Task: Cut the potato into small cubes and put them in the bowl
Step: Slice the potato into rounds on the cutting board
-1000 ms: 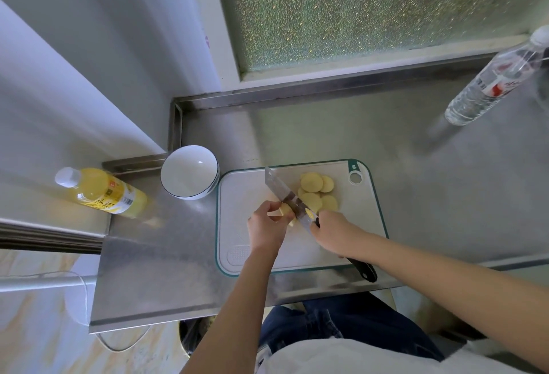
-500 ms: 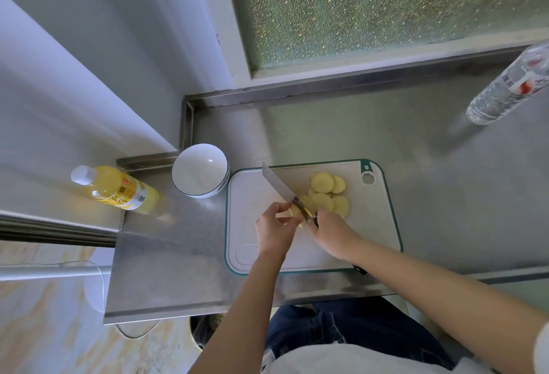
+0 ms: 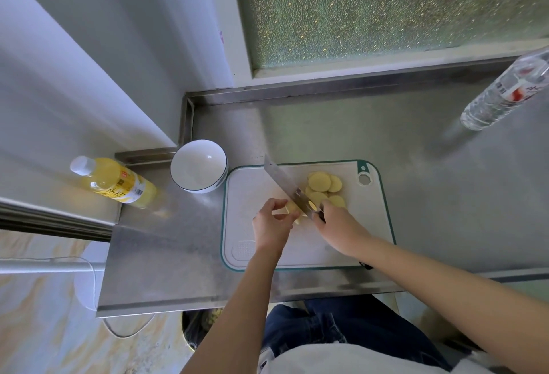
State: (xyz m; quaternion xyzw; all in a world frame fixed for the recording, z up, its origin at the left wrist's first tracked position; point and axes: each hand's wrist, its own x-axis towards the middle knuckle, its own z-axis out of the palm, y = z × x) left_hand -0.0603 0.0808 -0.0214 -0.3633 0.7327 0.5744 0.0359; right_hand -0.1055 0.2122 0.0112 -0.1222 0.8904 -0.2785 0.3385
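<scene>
Person seen from above, head cam. Both forearms bare, no sleeves showing up to frame edge, no watch, rings or bands visible on either wrist. Left hand [image 3: 271, 229] & right hand [image 3: 341, 229] bare, no gloves. Nails short, unpainted as far as can tell. Lower body: dark blue denim jeans [image 3: 341, 329], seams & creases visible at lap. Top: light grey/white garment [image 3: 341, 358] at bottom edge of view, plain, no print visible.

A kitchen: steel counter [image 3: 326, 124], cutting board [image 3: 252, 195], frosted window [image 3: 386, 2].
</scene>
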